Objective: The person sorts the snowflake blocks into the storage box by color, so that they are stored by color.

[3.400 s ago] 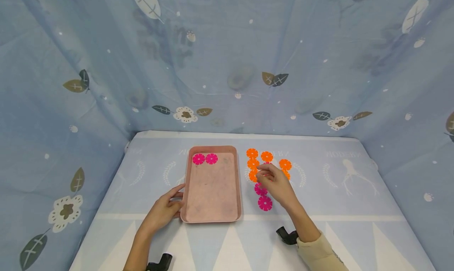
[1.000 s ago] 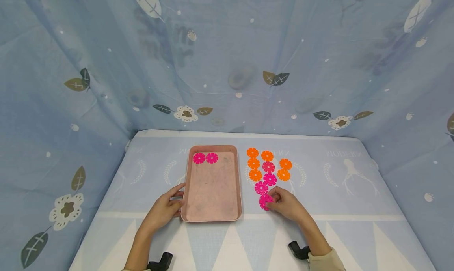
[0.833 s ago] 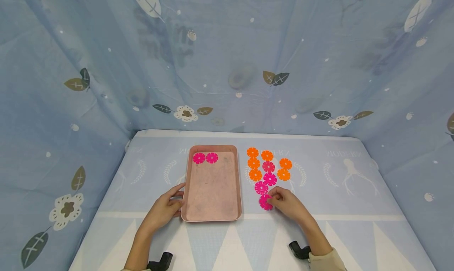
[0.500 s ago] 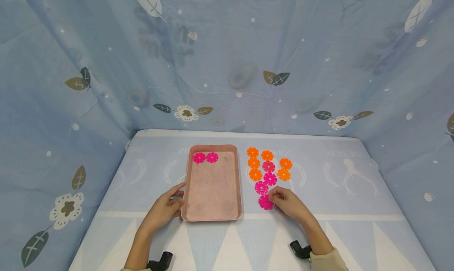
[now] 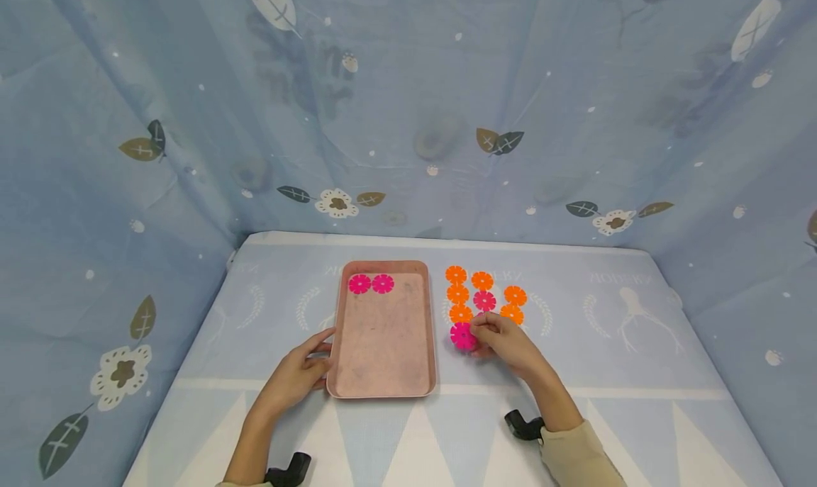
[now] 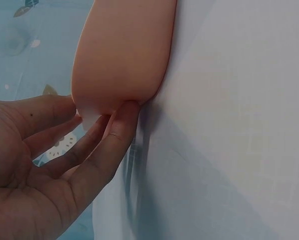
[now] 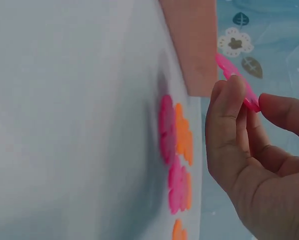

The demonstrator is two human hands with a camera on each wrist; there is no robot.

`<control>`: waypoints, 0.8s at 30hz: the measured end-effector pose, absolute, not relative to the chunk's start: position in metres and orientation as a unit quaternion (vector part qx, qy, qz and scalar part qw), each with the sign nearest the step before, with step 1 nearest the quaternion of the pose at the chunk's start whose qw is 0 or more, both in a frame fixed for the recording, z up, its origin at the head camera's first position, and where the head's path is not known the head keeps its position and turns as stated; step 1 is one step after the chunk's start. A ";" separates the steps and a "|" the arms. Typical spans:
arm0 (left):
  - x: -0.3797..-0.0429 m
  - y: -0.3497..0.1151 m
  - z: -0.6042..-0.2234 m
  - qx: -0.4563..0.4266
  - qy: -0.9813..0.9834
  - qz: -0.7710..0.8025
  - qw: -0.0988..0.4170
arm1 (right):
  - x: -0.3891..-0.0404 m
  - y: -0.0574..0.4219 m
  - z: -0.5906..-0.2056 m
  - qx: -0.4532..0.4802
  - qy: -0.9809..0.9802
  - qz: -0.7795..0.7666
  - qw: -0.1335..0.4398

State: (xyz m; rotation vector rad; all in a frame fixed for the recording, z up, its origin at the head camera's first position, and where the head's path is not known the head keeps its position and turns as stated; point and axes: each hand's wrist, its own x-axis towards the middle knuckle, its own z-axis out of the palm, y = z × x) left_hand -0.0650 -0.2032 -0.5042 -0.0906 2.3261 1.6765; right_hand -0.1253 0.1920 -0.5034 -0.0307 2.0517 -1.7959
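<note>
My right hand (image 5: 510, 346) pinches a pink snowflake disc (image 5: 462, 337) with notched edges between thumb and fingers. In the right wrist view this disc (image 7: 238, 80) is tilted and raised clear of the table. Other pink discs (image 5: 484, 301) lie behind it, partly covered by the hand and the held disc. A shallow pink tray (image 5: 386, 345) sits to the left, with two pink discs (image 5: 371, 283) side by side at its far left corner. My left hand (image 5: 292, 379) rests its fingertips against the tray's left side; in the left wrist view the thumb (image 6: 123, 120) touches the outer wall.
Several orange discs (image 5: 457, 293) lie on the tabletop to the right of the tray, two of them (image 5: 513, 306) farther right. Patterned blue cloth (image 5: 408, 118) walls in the back and sides. Black wrist-worn pieces (image 5: 523, 426) sit near both wrists.
My right hand has taken the nearest pink disc from the table, lifted it and moved it up and left toward the tray. The left hand and tray stay in place.
</note>
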 end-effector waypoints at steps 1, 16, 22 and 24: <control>-0.065 -0.203 -0.504 -0.032 0.803 0.580 0.136 | -0.129 0.188 -0.501 -0.007 0.731 -0.650 0.206; -0.065 -0.204 -0.504 -0.028 0.795 0.589 0.140 | -0.184 0.127 -0.476 0.036 0.655 -0.736 0.169; -0.065 -0.204 -0.504 -0.032 0.801 0.582 0.136 | -0.206 0.105 -0.475 0.043 0.634 -0.756 0.157; -0.064 -0.204 -0.504 -0.032 0.803 0.580 0.134 | -0.213 0.097 -0.476 0.049 0.626 -0.764 0.150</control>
